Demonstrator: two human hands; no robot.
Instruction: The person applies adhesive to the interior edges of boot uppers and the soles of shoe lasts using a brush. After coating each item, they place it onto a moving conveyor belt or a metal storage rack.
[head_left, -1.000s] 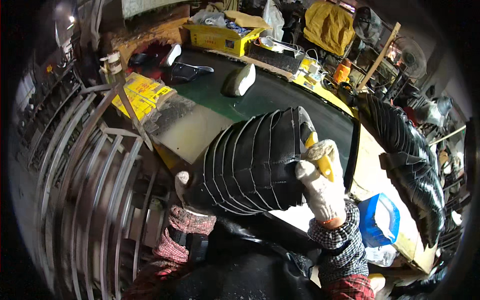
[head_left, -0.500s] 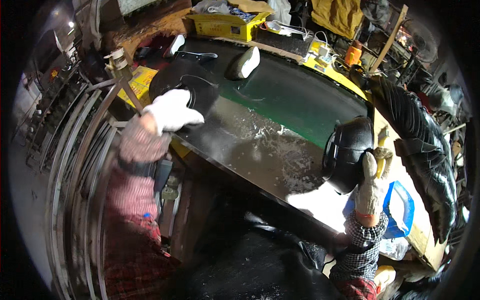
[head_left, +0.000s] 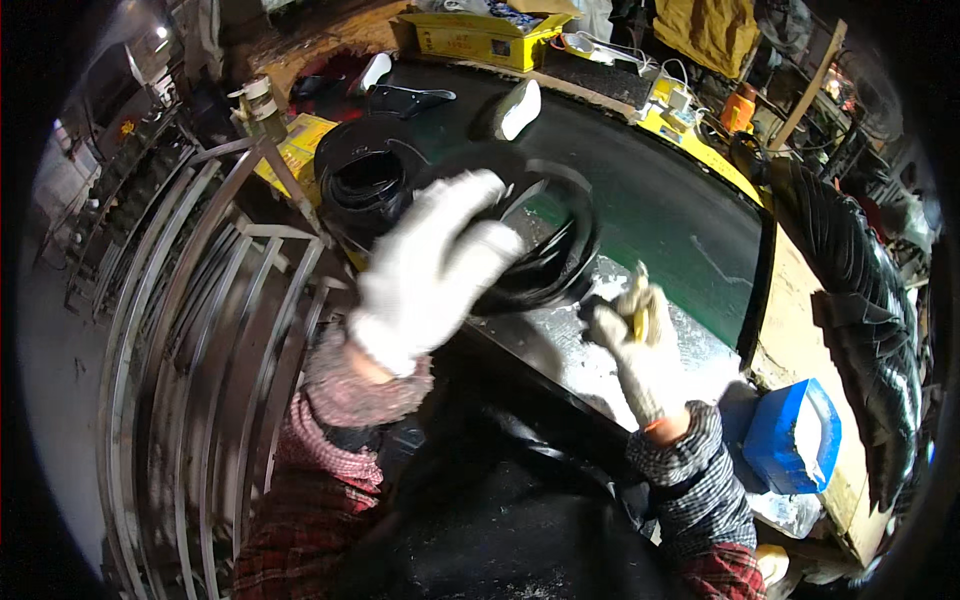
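Note:
A black ring-shaped piece (head_left: 572, 235), looking like soft rubber and blurred by motion, is over the middle of the dark work table. My left hand (head_left: 425, 275), in a white glove, is at the ring's left side, its fingers and thumb closed over that edge. Close to the ring's lower right, my right hand (head_left: 640, 350) wears a pale knitted glove. Its fingers are wrapped round a thin tool with a yellow handle (head_left: 641, 322); the tip is hidden. A round black pile of similar pieces (head_left: 365, 175) lies to the left, beyond my left hand.
A metal rack of curved bars (head_left: 180, 370) stands at the left. At the right are a blue container (head_left: 795, 435) and draped black sheets (head_left: 850, 300). A yellow box (head_left: 470, 40), a pale oval piece (head_left: 518, 110) and an orange bottle (head_left: 738, 107) are at the back.
My left hand has moved right, away from the pile, to the black ring. The black piece has come from the right end toward the middle. My right hand has moved left, keeping the yellow-handled tool.

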